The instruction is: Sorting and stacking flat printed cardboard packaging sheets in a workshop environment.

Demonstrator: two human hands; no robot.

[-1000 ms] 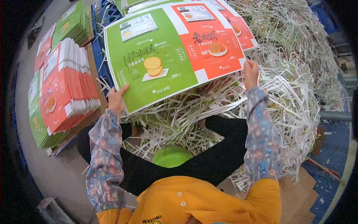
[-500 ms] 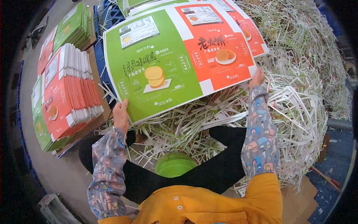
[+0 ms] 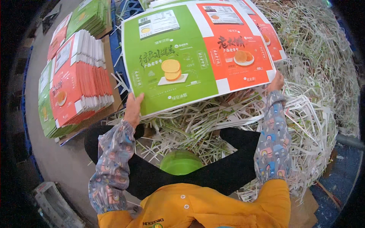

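A large printed sheet (image 3: 208, 68), one part green and the other red with pictures of cakes, lies tilted in front of me. My left hand (image 3: 134, 109) is at its near left corner, thumb over the edge and fingers largely hidden. At the near right corner my right hand (image 3: 276, 81) is closed on the edge. Whether one sheet or several are in my hands, I cannot tell. More printed sheets (image 3: 274, 45) show from under its far right side.
To the left, folded red and green printed card (image 3: 85, 87) stands in stacks. Shredded paper strips (image 3: 311, 49) heap up at the right and under the sheet. A green round object (image 3: 181, 163) sits between my legs. A grey box-like object (image 3: 57, 203) is at lower left.
The view has shifted a little, so the sheet and stacks appear farther right. Both hands remain at the sheet's near corners, with the left thumb standing out more from the hand.
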